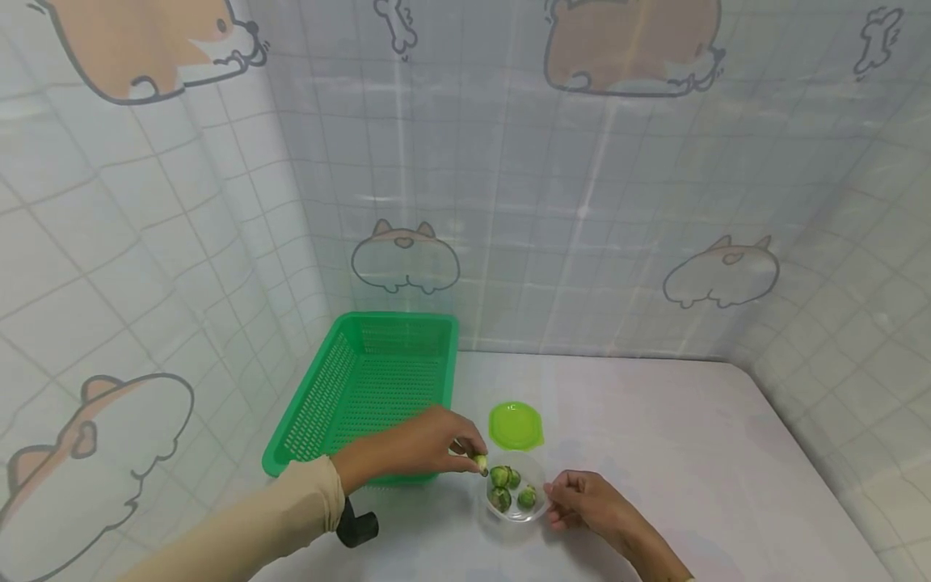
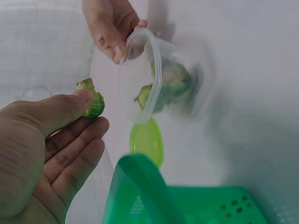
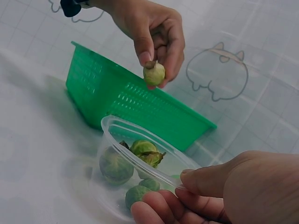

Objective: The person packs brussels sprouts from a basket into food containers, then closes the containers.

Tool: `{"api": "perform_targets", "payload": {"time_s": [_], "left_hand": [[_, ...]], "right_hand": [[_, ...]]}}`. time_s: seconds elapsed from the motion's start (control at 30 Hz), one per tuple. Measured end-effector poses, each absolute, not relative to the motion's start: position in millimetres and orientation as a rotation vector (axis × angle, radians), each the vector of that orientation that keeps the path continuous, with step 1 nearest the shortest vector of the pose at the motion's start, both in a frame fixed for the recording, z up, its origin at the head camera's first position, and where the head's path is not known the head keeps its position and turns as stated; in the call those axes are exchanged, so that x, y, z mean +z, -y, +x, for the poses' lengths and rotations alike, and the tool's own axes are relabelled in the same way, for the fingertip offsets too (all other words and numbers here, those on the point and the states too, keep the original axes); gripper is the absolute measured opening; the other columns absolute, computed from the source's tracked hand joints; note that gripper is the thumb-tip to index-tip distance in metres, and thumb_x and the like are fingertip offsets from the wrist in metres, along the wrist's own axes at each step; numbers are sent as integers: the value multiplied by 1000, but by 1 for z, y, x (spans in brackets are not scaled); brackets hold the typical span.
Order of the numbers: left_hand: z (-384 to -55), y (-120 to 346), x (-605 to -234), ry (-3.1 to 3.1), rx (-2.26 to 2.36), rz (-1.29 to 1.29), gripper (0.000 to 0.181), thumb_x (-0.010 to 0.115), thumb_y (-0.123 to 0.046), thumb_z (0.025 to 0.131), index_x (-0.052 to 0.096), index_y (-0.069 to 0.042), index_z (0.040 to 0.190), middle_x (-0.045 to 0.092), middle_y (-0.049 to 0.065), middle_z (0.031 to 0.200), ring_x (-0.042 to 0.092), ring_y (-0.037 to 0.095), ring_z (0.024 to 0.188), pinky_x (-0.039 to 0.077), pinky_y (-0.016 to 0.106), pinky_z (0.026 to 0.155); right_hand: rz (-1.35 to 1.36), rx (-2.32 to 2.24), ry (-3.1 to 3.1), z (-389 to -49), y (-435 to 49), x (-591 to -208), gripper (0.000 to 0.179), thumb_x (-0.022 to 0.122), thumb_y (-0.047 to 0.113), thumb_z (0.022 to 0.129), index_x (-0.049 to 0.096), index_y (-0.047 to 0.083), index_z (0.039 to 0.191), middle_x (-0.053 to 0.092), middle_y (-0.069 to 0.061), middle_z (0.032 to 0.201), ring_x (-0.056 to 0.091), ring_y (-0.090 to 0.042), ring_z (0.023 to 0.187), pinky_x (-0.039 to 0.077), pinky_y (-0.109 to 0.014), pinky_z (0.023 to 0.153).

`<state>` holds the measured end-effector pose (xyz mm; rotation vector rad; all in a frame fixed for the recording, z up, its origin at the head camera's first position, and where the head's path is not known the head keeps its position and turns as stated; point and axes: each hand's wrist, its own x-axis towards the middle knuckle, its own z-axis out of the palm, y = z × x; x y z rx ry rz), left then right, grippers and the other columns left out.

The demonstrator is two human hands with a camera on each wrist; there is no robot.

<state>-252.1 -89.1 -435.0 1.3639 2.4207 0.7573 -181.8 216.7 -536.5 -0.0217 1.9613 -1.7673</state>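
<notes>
Between thumb and fingers, my left hand [image 1: 436,443] pinches a small Brussels sprout [image 3: 154,73], just left of and above a clear plastic container [image 1: 518,516]. My right hand [image 1: 587,503] grips that container's rim at its right side, thumb on top and fingers beneath, as the right wrist view shows. Several green Brussels sprouts [image 1: 502,477] lie inside it, some with browned leaves. Behind the container, a bright green lid [image 1: 516,426] lies flat on the table.
A large green perforated basket [image 1: 393,388] stands at the left, partly behind my left forearm. The white table [image 1: 655,428] reaches back to a tiled-pattern curtain [image 1: 509,202] with cartoon dogs. A black object [image 1: 358,529] shows below the left wrist.
</notes>
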Motion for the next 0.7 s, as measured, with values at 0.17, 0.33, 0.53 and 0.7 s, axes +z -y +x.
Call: {"api": "perform_targets", "payload": {"time_s": [0.17, 0.33, 0.53, 0.7], "left_hand": [[-251, 71, -440, -2396, 705, 1406, 20, 77, -22, 91, 76, -14, 109, 73, -13, 102, 64, -9, 89, 54, 14, 82], [-252, 54, -445, -2390, 659, 1480, 19, 76, -22, 91, 76, -14, 109, 73, -12, 101, 63, -10, 89, 53, 12, 81], [-252, 37, -446, -2411, 604, 1488, 18, 77, -23, 91, 76, -16, 107, 73, -14, 99, 61, -11, 87, 53, 12, 80], [-252, 28, -449, -2425, 564, 1496, 17, 78, -21, 89, 76, -17, 105, 73, -14, 97, 60, -13, 85, 50, 7, 78]], "right_hand": [[-8, -1755, -1972, -182, -216, -536, 28, 65, 27, 100, 61, 0, 94, 68, -7, 85, 67, -17, 76, 60, -32, 73], [-8, -1753, -1973, -182, -216, -537, 28, 64, 27, 100, 61, 0, 95, 67, -7, 85, 67, -16, 76, 60, -32, 72], [-17, -1762, -1964, -183, -217, -537, 28, 64, 26, 100, 61, 0, 94, 67, -7, 85, 67, -16, 76, 60, -32, 72], [-21, -1773, -1949, -183, -218, -537, 28, 64, 27, 100, 61, 0, 94, 67, -7, 85, 67, -16, 76, 60, -32, 73]]}}
